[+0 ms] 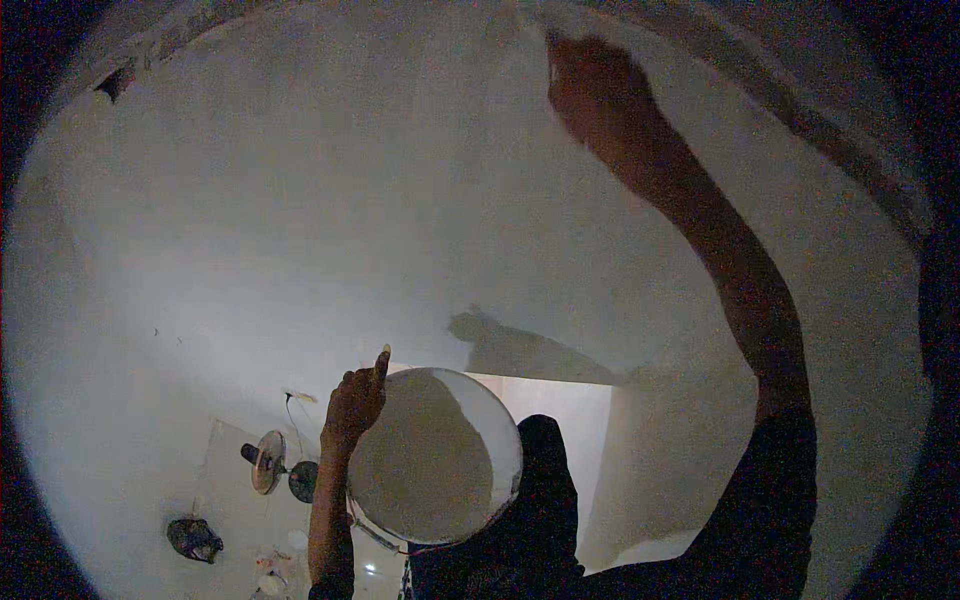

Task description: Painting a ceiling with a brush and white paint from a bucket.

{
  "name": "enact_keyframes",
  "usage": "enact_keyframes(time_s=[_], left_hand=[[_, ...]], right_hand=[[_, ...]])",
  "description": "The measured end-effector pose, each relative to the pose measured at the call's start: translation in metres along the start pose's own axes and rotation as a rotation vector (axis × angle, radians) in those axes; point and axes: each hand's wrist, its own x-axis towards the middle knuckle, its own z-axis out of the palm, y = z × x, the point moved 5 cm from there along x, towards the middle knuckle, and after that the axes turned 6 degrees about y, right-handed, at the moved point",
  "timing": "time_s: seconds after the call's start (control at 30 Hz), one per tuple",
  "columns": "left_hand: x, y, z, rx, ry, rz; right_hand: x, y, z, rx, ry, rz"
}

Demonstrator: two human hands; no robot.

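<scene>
The bucket (pixel 425 465) is round and pale, with a thin light rim. Inside it, a big dull tan part covers most of what I can see, and a white curved strip shows along the upper right. I cannot tell if the tan part is stuff in the bucket or partly shade. A thin curved handle (pixel 375 533) hangs by the lower left of the rim.

The open top faces up at the camera. It looks almost like a full circle, so it has no long side. The bucket's long line, from top to bottom, runs away from the camera, and its lower part is hidden. The bucket is low in the view, near the middle, just beside a dark-clothed leg (pixel 548 480).

The left hand (pixel 357 400) is at the bucket's upper left edge. Its fingers are bent, and one sticks up past the rim. I cannot tell if it is gripping the bucket.

The right hand (pixel 605 85) is far up, well apart from the bucket, near the top of a big pale surface (pixel 300 200). It is bent like a fist and blurry. I cannot tell if it holds anything. A dark shadow (pixel 530 350) lies above the bucket, to its right.
</scene>
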Motion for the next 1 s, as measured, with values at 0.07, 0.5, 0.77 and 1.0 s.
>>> enact_keyframes(time_s=[0.07,0.5,0.77,1.0], left_hand=[[-0.003,0.003,-0.002,0.000,0.037,0.036],[-0.007,0.006,0.003,0.037,-0.009,0.032],[-0.005,0.008,0.007,0.084,-0.007,0.039],[-0.005,0.009,-0.002,0.040,0.034,0.056]], right_hand=[[-0.004,0.006,-0.015,0.096,0.192,0.029],[-0.077,-0.046,0.024,0.293,-0.450,-0.034],[-0.126,-0.091,0.037,-0.058,-0.427,-0.221],[-0.117,-0.065,0.017,0.251,-0.254,-0.129]])
